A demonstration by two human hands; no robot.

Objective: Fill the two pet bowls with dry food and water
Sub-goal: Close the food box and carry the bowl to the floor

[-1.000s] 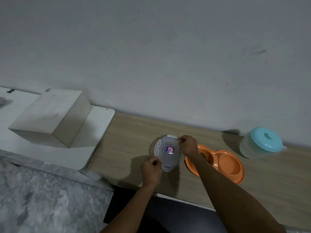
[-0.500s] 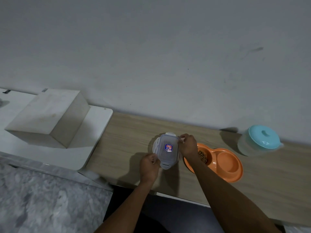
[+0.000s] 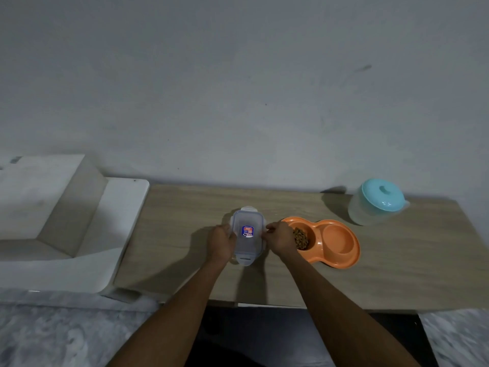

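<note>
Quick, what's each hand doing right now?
Left hand: closed on the left side of the food container.
Right hand: closed on the container's right side.

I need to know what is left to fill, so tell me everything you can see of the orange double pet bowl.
The orange double pet bowl looks like glossy moulded plastic: one peanut-shaped piece with two round wells. It lies flat on the wooden counter, right of the clear lidded container. Its left well holds brown dry food; its right well looks empty, with no water visible. The right hand partly hides its left rim; whether they touch is unclear.
</note>
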